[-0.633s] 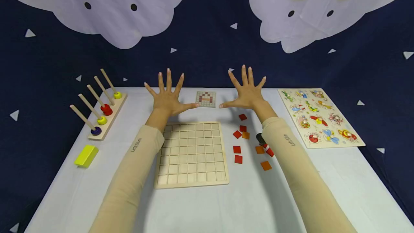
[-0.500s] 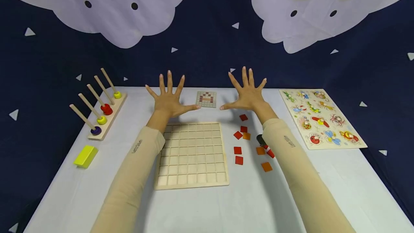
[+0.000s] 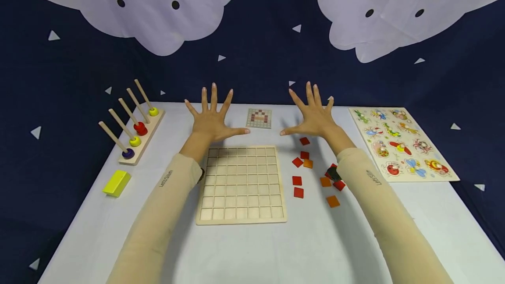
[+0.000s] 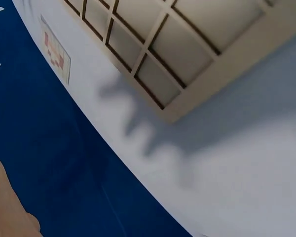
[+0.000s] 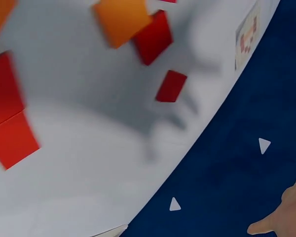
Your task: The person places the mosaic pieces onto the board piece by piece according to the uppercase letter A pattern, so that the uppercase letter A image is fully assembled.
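My left hand [image 3: 210, 124] hovers over the far left part of the table, fingers spread wide, holding nothing. Level with it on the right, my right hand [image 3: 315, 117] is spread in the same way, also holding nothing. Between the two thumbs lies a small pattern card [image 3: 258, 118] with coloured squares on a grid. Nearer me sits a wooden grid board [image 3: 241, 221], its visible cells bare. Loose red tiles [image 3: 297, 181] and orange tiles [image 3: 333, 201] are scattered right of the board, some partly hidden by my right sleeve. In the right wrist view, red tiles [image 5: 171, 86] show close up.
At the left stands a wooden peg rack [image 3: 136, 154] with coloured rings, and a yellow block [image 3: 117, 183] is in front of it. An insect picture board [image 3: 402, 146] lies at the right. A dark blue cloth [image 3: 268, 73] with clouds hangs behind the table.
The head view has turned slightly left, so the scene sits further right. My right hand has shifted a little rightward, away from the card. Both hands stay spread.
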A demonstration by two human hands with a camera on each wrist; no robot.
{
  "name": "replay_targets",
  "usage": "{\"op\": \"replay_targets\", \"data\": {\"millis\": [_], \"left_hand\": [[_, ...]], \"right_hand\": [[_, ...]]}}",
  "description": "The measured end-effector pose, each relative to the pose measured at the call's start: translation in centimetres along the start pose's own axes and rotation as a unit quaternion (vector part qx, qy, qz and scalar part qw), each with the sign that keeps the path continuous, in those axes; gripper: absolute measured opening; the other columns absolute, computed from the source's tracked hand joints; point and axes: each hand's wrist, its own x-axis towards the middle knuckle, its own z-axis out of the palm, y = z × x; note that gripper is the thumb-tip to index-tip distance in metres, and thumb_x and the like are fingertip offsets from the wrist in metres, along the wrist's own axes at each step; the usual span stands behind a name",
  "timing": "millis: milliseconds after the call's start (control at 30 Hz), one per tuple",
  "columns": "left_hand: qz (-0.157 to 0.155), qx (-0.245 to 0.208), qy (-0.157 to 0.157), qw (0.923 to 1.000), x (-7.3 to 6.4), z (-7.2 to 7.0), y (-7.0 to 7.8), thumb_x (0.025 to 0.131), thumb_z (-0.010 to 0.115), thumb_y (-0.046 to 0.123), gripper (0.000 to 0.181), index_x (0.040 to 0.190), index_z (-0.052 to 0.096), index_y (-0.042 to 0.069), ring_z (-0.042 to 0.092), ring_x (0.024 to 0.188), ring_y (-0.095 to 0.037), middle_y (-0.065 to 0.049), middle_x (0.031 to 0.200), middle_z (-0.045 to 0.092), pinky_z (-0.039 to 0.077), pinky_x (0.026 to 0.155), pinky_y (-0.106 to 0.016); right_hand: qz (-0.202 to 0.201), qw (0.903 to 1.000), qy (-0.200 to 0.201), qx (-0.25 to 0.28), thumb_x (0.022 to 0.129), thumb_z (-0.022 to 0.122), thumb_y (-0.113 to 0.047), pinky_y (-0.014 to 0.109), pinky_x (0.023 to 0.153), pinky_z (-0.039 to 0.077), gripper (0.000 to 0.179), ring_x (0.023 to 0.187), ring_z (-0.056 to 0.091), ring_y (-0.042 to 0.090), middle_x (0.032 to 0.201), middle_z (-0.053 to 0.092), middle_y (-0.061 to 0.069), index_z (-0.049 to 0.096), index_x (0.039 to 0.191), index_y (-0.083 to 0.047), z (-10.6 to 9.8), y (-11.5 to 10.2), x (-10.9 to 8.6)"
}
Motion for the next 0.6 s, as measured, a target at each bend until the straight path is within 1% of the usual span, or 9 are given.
{"op": "replay_targets", "data": {"millis": [67, 100, 167, 233, 333, 433, 500, 600], "left_hand": [[0.015, 0.000, 0.000, 0.9999, -0.6, -0.2, -0.5, 0.067, 0.039, 0.098, 0.121, 0.151, -0.026, 0.041, -0.032, 0.144, -0.037, -0.006, 0.152, -0.044, -0.015, 0.101, -0.079], [0.022, 0.005, 0.000, 0.9998, -0.9, -0.2, -0.7, 0.068, 0.039, 0.098, 0.120, 0.151, -0.026, 0.041, -0.027, 0.146, -0.038, -0.008, 0.155, -0.039, -0.013, 0.102, -0.079], [0.035, 0.016, 0.001, 0.9993, -1.6, -0.3, -1.4, 0.069, 0.040, 0.097, 0.118, 0.154, -0.019, 0.040, -0.014, 0.151, -0.040, -0.011, 0.163, -0.023, -0.006, 0.105, -0.079], [0.047, 0.022, 0.002, 0.9986, -2.4, -0.2, -2.0, 0.070, 0.041, 0.095, 0.118, 0.158, -0.008, 0.036, 0.001, 0.152, -0.040, -0.014, 0.166, -0.005, 0.000, 0.109, -0.076], [0.066, 0.030, 0.011, 0.9973, -3.7, 0.0, -3.0, 0.070, 0.045, 0.093, 0.117, 0.161, 0.008, 0.030, 0.020, 0.149, -0.039, -0.016, 0.163, 0.019, 0.012, 0.112, -0.071], [0.078, 0.031, 0.024, 0.9962, -4.8, 0.5, -3.9, 0.070, 0.048, 0.092, 0.115, 0.160, 0.017, 0.028, 0.033, 0.141, -0.037, -0.016, 0.156, 0.032, 0.019, 0.113, -0.066], [0.081, 0.027, 0.034, 0.9958, -5.6, 0.7, -4.2, 0.070, 0.049, 0.092, 0.114, 0.159, 0.020, 0.028, 0.038, 0.136, -0.038, -0.016, 0.152, 0.037, 0.024, 0.110, -0.063], [0.080, 0.020, 0.047, 0.9955, -6.5, 1.0, -4.5, 0.070, 0.048, 0.092, 0.113, 0.159, 0.022, 0.028, 0.042, 0.131, -0.037, -0.016, 0.147, 0.041, 0.030, 0.106, -0.060]], "right_hand": [[-0.011, 0.9999, 0.006, 0.008, 0.060, 0.073, -0.082, 0.076, 0.108, -0.007, 0.129, 0.152, -0.012, 0.038, 0.164, -0.020, 0.013, 0.003, 0.159, -0.038, 0.1, 0.3, -0.7], [-0.017, 0.9997, 0.011, 0.013, 0.060, 0.074, -0.080, 0.075, 0.109, -0.004, 0.127, 0.152, -0.006, 0.039, 0.165, -0.014, 0.015, 0.007, 0.160, -0.037, 0.2, 0.4, -1.2], [-0.033, 0.9989, 0.021, 0.025, 0.061, 0.077, -0.076, 0.072, 0.111, 0.005, 0.124, 0.151, 0.005, 0.041, 0.165, -0.001, 0.018, 0.015, 0.160, -0.034, 0.5, 0.7, -2.1], [-0.054, 0.9975, 0.032, 0.034, 0.061, 0.080, -0.073, 0.067, 0.111, 0.014, 0.121, 0.148, 0.015, 0.041, 0.162, 0.013, 0.020, 0.022, 0.159, -0.030, 1.0, 1.0, -3.1], [-0.082, 0.9953, 0.032, 0.041, 0.061, 0.081, -0.071, 0.060, 0.107, 0.023, 0.118, 0.142, 0.023, 0.039, 0.156, 0.024, 0.021, 0.028, 0.157, -0.028, 1.8, 1.4, -4.6], [-0.107, 0.9927, 0.023, 0.051, 0.061, 0.082, -0.069, 0.057, 0.103, 0.027, 0.117, 0.136, 0.029, 0.038, 0.151, 0.030, 0.021, 0.032, 0.156, -0.025, 2.6, 1.6, -6.2], [-0.117, 0.9913, 0.018, 0.058, 0.060, 0.083, -0.070, 0.056, 0.102, 0.030, 0.115, 0.134, 0.031, 0.038, 0.149, 0.033, 0.021, 0.035, 0.155, -0.024, 3.1, 1.7, -7.1], [-0.129, 0.9894, 0.009, 0.066, 0.061, 0.083, -0.069, 0.053, 0.099, 0.032, 0.111, 0.131, 0.034, 0.037, 0.145, 0.037, 0.020, 0.039, 0.153, -0.025, 3.7, 1.8, -8.3]]}}
